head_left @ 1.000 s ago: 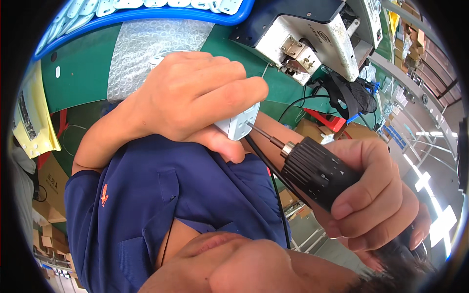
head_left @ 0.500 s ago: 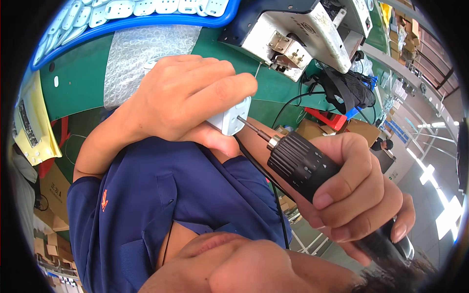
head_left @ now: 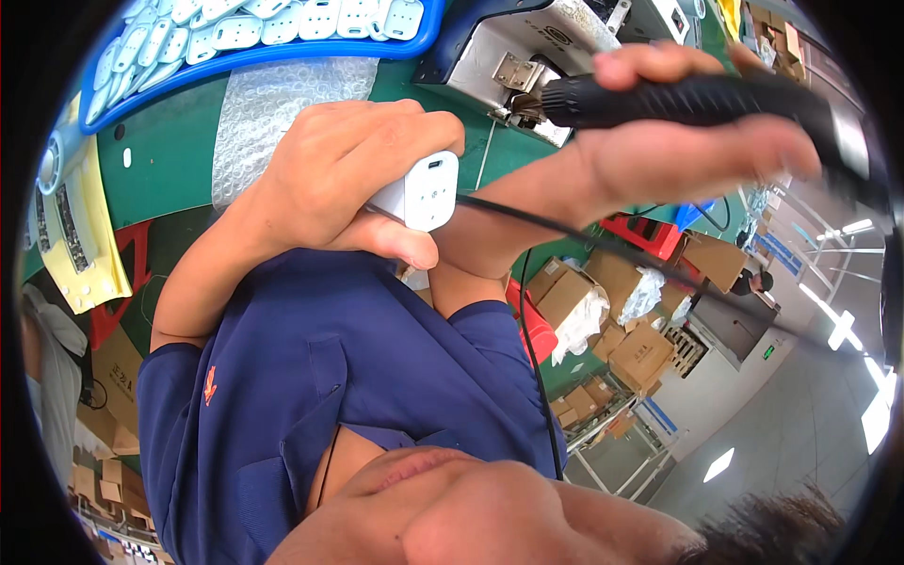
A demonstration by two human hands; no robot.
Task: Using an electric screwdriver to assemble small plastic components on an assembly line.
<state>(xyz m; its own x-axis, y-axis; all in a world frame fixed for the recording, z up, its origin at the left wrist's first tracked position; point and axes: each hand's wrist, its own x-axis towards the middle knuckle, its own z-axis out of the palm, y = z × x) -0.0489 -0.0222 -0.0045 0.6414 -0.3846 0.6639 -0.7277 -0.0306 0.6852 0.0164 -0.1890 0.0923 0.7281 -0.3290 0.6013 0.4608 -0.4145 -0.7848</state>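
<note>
My left hand (head_left: 348, 179) is closed around a small white plastic housing (head_left: 431, 193). Its end face, with a slot and small holes, points to the right. An electric screwdriver (head_left: 687, 99), black with a ribbed grip, lies across my right hand (head_left: 678, 155), with fingers above it and the thumb below. The screwdriver's front end is at the metal outlet of a screw feeder (head_left: 556, 47), where its bit is hidden. A dark cable (head_left: 603, 240), smeared by motion, runs behind the housing and beneath my right forearm.
A blue tray (head_left: 282, 58) of white plastic covers stands at the far left of the green table (head_left: 169, 169). Bubble wrap (head_left: 292, 89) lies before it. At the left edge hangs a yellow sheet (head_left: 80, 226). Cardboard boxes (head_left: 640, 353) and a red bin (head_left: 650, 235) are on the right.
My right hand has swung the screwdriver up and away from the housing to the screw feeder. The bit has left the housing's end face. My left hand has shifted slightly left with the housing.
</note>
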